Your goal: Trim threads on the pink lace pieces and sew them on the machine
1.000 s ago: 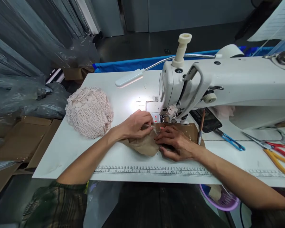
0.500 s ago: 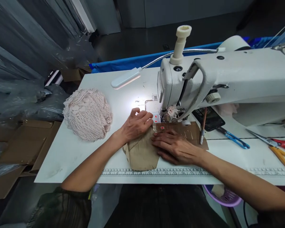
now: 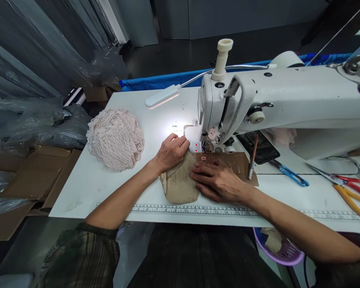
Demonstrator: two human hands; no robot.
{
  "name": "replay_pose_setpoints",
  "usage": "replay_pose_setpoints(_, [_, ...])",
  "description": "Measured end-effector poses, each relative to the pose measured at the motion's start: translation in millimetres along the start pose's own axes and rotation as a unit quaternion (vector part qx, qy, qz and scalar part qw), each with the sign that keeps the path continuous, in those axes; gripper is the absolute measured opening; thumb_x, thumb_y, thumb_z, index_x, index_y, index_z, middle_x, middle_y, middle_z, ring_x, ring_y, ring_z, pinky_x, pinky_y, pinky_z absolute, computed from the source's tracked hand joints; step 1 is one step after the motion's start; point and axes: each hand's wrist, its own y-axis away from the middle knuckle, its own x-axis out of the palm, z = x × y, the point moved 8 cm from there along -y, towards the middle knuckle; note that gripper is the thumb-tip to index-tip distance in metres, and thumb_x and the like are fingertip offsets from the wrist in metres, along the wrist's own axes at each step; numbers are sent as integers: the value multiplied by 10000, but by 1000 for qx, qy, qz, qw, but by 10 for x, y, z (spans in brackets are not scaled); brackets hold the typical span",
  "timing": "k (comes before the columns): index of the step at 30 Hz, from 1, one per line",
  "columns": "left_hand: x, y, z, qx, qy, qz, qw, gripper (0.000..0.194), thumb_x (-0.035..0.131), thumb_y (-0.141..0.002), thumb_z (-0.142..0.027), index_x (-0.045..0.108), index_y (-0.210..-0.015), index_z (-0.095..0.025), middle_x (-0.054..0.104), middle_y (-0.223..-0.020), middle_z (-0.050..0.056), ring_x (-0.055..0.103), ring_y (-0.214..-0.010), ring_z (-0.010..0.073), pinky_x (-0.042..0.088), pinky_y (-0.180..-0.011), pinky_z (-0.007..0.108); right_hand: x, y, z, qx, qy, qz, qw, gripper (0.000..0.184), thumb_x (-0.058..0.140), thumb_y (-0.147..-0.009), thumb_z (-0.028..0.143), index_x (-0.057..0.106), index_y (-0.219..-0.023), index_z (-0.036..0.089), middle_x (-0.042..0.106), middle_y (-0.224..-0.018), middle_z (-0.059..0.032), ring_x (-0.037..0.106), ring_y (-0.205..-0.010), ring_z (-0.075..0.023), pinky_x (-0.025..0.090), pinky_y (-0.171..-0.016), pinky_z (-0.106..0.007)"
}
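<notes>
A tan fabric piece (image 3: 181, 186) lies on the white sewing table, just in front of the needle area of the sewing machine (image 3: 220, 98). My left hand (image 3: 173, 152) is closed, its curled fingers pinching the fabric's far left edge beside the presser foot. My right hand (image 3: 218, 181) rests flat, fingers stretched out, over the fabric's right side and the edge of a brown board (image 3: 238, 164). Small red marks show on the machine's plate near my left fingertips. The right fingers hide part of the fabric, and the needle tip is hard to make out.
A heap of pale lace (image 3: 115, 140) sits at the left. On the right lie a pencil (image 3: 253, 157), a phone (image 3: 259, 148), blue thread snips (image 3: 292, 174) and scissors (image 3: 345, 184). A lamp (image 3: 163, 97) hangs above; a purple basket (image 3: 291, 256) is below the edge.
The whole view has shifted slightly. My left fingers have drawn closer together on the fabric edge. My right hand stays almost in place on the cloth.
</notes>
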Motion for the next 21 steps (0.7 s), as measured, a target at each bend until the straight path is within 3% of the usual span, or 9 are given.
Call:
replay_pose_setpoints(5, [-93,41,308,-84,-34,-13,996,250,373,-863,-49,499,-708,-198,528,-701,55,419,-636,191,366,-682,337,-44,-23,81,-20,-24,11,999,241,478,-949,275,698,-1001,192,692,-1002,-74,639,-903,-205,384,-882,-417])
replay_pose_setpoints(9, [-197,113,598,-131,-70,-35,988,237,372,-862,-43,516,-753,-198,545,-722,59,422,-655,201,360,-678,339,-86,-58,144,-34,-27,7,999,217,503,-918,249,694,-837,185,675,-821,-47,581,-780,-184,352,-817,-395])
replay_pose_setpoints(14, [-507,287,962,-248,-76,-157,953,185,420,-926,-152,516,-774,-196,568,-751,63,461,-670,194,351,-667,346,-71,-61,166,-54,-1,9,999,264,500,-913,256,651,-712,176,621,-699,-35,507,-700,-171,325,-802,-404])
replay_pose_setpoints(17, [-658,287,879,-257,-37,-190,947,197,426,-967,-246,564,-835,-196,620,-833,70,523,-714,183,373,-662,339,-58,-54,80,-32,20,7,999,200,507,-918,263,688,-928,179,668,-886,-67,555,-859,-214,336,-830,-417])
replay_pose_setpoints(21, [-802,138,585,-206,74,-157,963,218,467,-964,-284,637,-850,-211,665,-817,25,575,-697,153,416,-620,319,-12,-45,-66,22,44,14,999,327,493,-935,298,619,-1206,163,637,-1157,-121,527,-1112,-283,363,-891,-450])
